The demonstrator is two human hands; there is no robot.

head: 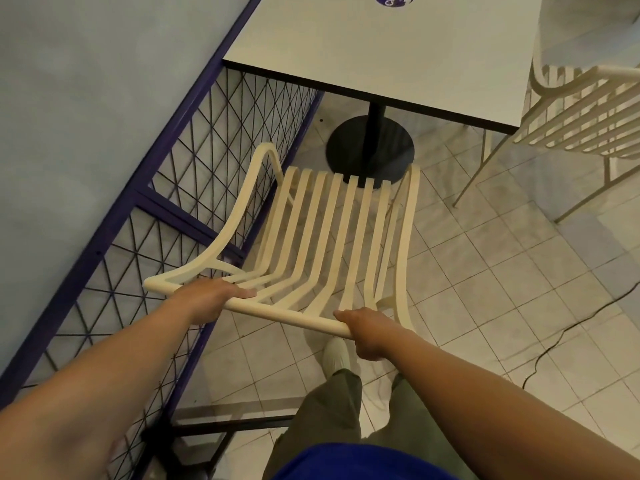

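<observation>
The slatted chair [332, 230] is cream-coloured and stands directly in front of the person, between the mesh railing [214, 161] on its left and open tiled floor [485, 271] on its right. Its seat front points away from the person, toward the table. Its slats run lengthwise from the top rail at the hands down and forward to the seat edge. The top rail lies crosswise, with its right end lower in the view. The chair legs are hidden, so contact with the floor cannot be confirmed.

The left hand [211, 299] grips the top rail near its left end, thumb laid along the rail and fingers curled under. The right hand [367, 336] holds the rail near its right end in a closed wrap.

The black pedestal base [370, 147] sits just beyond the seat front, under the white table [398, 57]. A second slatted chair [581, 112] stands at the table's right side. One shoe [336, 351] shows below the rail.
</observation>
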